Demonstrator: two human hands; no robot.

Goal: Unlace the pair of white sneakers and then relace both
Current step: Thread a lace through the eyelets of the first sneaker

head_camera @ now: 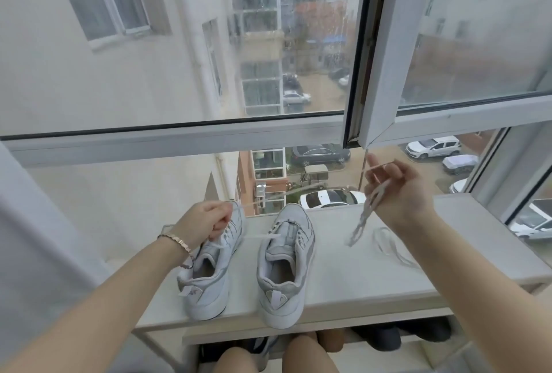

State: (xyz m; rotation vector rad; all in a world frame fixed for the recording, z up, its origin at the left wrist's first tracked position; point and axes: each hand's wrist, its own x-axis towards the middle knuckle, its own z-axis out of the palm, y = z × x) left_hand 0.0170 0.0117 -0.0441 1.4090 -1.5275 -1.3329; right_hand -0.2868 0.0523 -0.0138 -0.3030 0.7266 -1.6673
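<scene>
I have 2 white shoes standing side by side on a white shelf (358, 280) below a window (179, 141), toes pointing far, heels at the near edge. My left hand (206, 220) is curled over the far part of the left shoe (209, 280), fingers closed on its lacing; which strand they pinch I cannot tell. The right shoe (286, 268) stands just beside it, untouched, and a short strand (263, 236) lies across the gap between the 2. My right hand (400, 190) is raised to the right, above the shelf, fingers pinching a lace (363, 220) whose loops dangle down, blurred. A thin strand runs from the left shoe's toe end toward that hand. A 2nd lace (391, 245) lies loose on the shelf at the right, well apart from the shoes. A bracelet (176, 240) sits on my left wrist. Dark shoes (379, 338) show under the shelf.
</scene>
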